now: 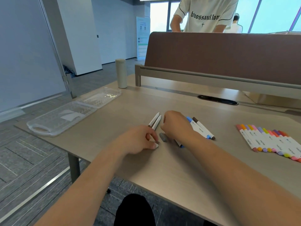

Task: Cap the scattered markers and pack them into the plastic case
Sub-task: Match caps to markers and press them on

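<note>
My left hand (141, 139) rests on the table and pinches a small white cap (156, 145) at its fingertips. Just beyond it lie two white markers (154, 122) side by side. A loose grey cap (163, 137) sits between my hands. My right hand (175, 124) hovers palm down with curled fingers over a blue and a brown marker (201, 128); what it holds is hidden. The end of another blue marker (180, 144) shows under its wrist. The clear plastic case (53, 126) lies open at the table's left.
A row of several capped coloured markers (268, 141) lies at the right. A beige bottle (121, 73) stands at the back, next to a brown desk divider (228, 54). A person stands behind the divider. The table's left edge runs close to the case.
</note>
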A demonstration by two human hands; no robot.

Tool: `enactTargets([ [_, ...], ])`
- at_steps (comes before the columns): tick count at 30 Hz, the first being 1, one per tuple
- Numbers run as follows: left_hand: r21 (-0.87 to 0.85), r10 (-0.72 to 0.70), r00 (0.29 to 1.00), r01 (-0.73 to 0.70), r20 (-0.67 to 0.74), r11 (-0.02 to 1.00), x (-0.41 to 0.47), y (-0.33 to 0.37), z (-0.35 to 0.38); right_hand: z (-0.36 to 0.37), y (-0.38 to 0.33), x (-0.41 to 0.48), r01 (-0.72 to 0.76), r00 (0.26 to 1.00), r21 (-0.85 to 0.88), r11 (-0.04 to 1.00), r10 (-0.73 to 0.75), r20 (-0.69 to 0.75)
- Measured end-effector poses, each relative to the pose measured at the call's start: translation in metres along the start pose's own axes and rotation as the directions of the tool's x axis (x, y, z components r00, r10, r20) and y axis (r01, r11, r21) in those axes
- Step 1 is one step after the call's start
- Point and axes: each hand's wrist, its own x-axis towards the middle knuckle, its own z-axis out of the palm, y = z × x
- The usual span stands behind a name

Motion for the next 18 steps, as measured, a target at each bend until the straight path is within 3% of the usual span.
enactTargets([
  [4,0.086,0.043,0.999,-0.043,-0.005,0.995,0.006,-0.003,0.004,-0.001,-0.018,0.016,-0.125,0.984,0.012,0.992,0.122,0.132],
  [7,0.066,0.011,0.998,-0.006,-0.064,0.998,0.008,-0.011,0.0,-0.002,-0.027,0.026,-0.132,0.974,-0.046,0.99,0.138,0.182],
  [12,-0.235,-0.103,0.968,0.047,-0.231,0.971,0.009,-0.024,-0.008,0.002,-0.034,0.038,-0.154,0.96,-0.069,0.986,0.166,0.227],
  [15,-0.47,-0.174,0.949,0.031,-0.264,0.882,0.009,-0.03,-0.009,0.006,-0.04,0.045,-0.179,0.95,-0.07,0.981,0.191,0.245],
  [18,-0.591,-0.222,0.934,0.014,-0.281,0.806,0.009,-0.032,-0.01,0.008,-0.047,0.046,-0.165,0.955,-0.098,0.981,0.184,0.233],
])
